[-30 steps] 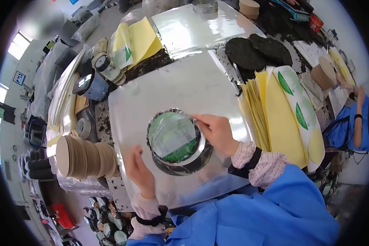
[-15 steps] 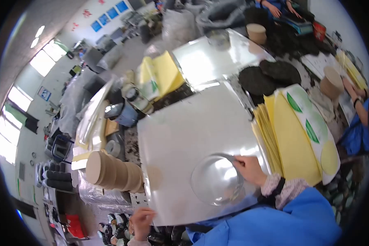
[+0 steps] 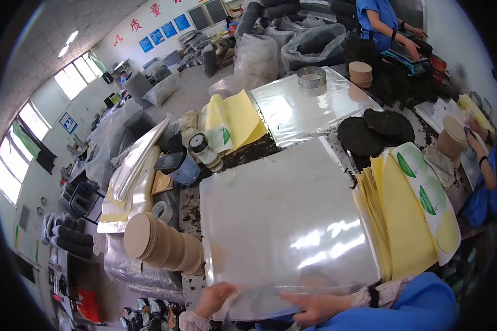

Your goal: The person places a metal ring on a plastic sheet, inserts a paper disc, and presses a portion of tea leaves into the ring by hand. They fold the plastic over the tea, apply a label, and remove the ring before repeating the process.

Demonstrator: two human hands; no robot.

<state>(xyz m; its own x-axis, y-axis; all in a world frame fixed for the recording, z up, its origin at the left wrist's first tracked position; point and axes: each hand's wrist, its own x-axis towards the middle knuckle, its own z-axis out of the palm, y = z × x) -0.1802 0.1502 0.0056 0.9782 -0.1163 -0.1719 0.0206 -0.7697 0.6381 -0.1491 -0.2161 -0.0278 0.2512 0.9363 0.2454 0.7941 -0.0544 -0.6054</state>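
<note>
My left hand (image 3: 215, 299) is at the front left corner of the large shiny sheet (image 3: 281, 209), its fingers together on a thin edge I cannot make out. My right hand (image 3: 315, 307), slightly blurred, is over the sheet's front edge, index finger stretched out to the left and nothing visibly gripped. Between the hands, a see-through curved edge shows faintly. Left of the sheet lies a stack of round tan discs (image 3: 163, 243). Yellow sheets (image 3: 406, 220) and a white sheet with green leaf prints (image 3: 425, 190) lie to its right.
Behind are a second shiny sheet (image 3: 292, 107) with a metal ring (image 3: 311, 78), dark round pads (image 3: 378, 132), a lidded jar (image 3: 205, 151) and a blue container (image 3: 183, 168). Co-workers in blue (image 3: 378, 25) work at the back right and right edge (image 3: 483, 182).
My right hand has left the round ring it held on the sheet and moved down to the front edge. That ring no longer shows there. My left hand moved right; the view has shifted.
</note>
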